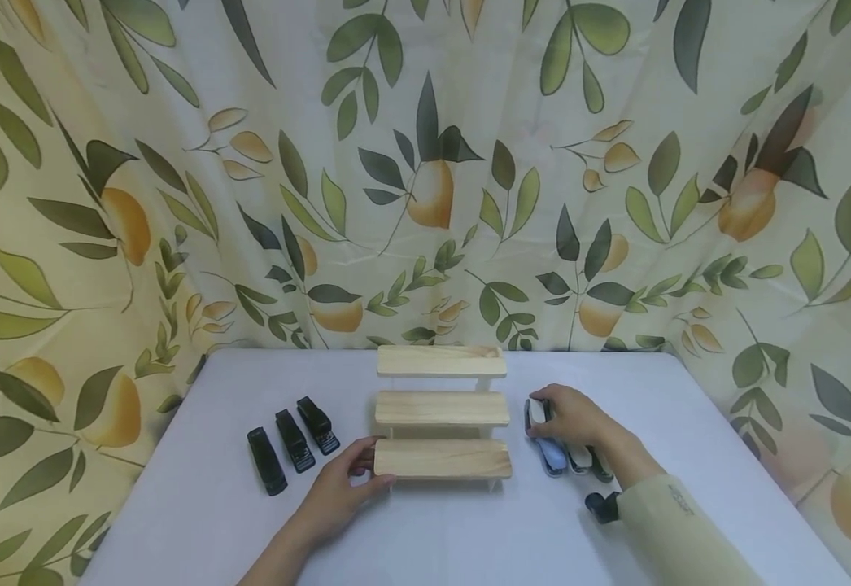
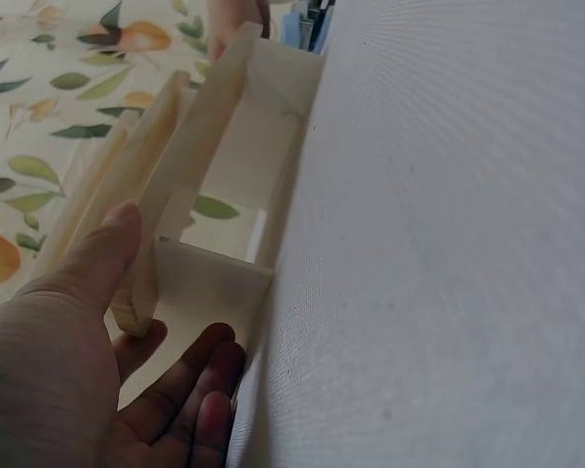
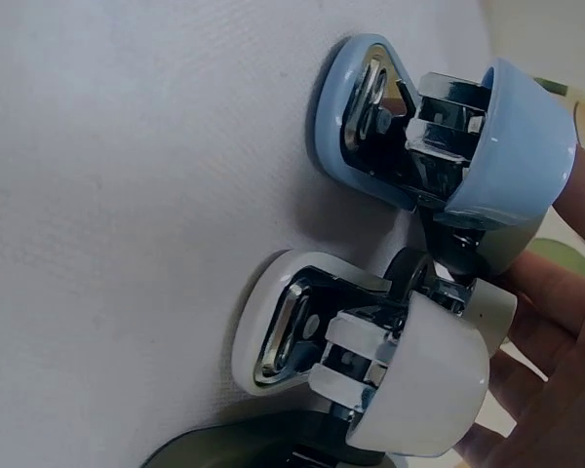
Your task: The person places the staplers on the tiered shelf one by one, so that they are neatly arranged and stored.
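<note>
My left hand [image 1: 341, 488] holds the left end of the lowest step of a three-step wooden stand [image 1: 443, 460]; in the left wrist view its thumb lies on the board [image 2: 197, 141] and the other fingers are around the end and below. At the stand's right, my right hand [image 1: 575, 415] grips the far end of a blue stapler [image 1: 552, 457] that rests on the table. Beside it, a white stapler [image 3: 424, 375] and a dark green stapler [image 3: 263, 444] stand close together. The fingers' exact contact on the blue stapler is partly hidden.
Three black staplers [image 1: 295, 441] lie in a slanted row left of the stand on the white-covered table [image 1: 440, 537]. A small black object [image 1: 602, 508] sits at the right sleeve. Leaf-and-fruit patterned curtain [image 1: 425, 268] surrounds the table's back and sides.
</note>
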Demonstrator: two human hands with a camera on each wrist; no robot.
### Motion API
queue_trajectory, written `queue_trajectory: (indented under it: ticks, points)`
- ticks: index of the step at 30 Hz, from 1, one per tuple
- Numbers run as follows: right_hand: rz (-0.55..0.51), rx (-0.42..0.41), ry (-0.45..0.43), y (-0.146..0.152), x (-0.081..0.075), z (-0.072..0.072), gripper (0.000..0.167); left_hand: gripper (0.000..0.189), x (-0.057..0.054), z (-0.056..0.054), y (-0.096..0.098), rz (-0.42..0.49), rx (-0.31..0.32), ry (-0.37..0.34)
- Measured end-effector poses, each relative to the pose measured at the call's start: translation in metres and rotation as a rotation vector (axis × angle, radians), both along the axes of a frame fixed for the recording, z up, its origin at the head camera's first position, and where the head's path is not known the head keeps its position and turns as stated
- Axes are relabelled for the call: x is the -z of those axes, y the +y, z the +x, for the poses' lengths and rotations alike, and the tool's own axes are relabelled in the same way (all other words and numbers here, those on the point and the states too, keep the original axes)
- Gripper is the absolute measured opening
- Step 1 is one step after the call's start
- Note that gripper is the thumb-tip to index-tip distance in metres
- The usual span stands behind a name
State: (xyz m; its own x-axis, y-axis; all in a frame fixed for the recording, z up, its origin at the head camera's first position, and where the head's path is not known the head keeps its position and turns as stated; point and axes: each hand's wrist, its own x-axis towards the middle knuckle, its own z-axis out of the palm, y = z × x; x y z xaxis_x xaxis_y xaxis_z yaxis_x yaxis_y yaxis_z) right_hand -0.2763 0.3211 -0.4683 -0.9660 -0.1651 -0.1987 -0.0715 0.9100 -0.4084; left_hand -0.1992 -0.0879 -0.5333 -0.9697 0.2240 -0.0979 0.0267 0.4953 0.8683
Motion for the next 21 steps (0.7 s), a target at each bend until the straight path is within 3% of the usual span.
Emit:
queue_trajectory:
  ticks: [21]
  points:
    - [0.022,-0.007,-0.013,-0.0046,-0.0074,-0.0062,0.071,0.075,-0.0027,0.0005,-0.0024,0.015,0.023,0.04]
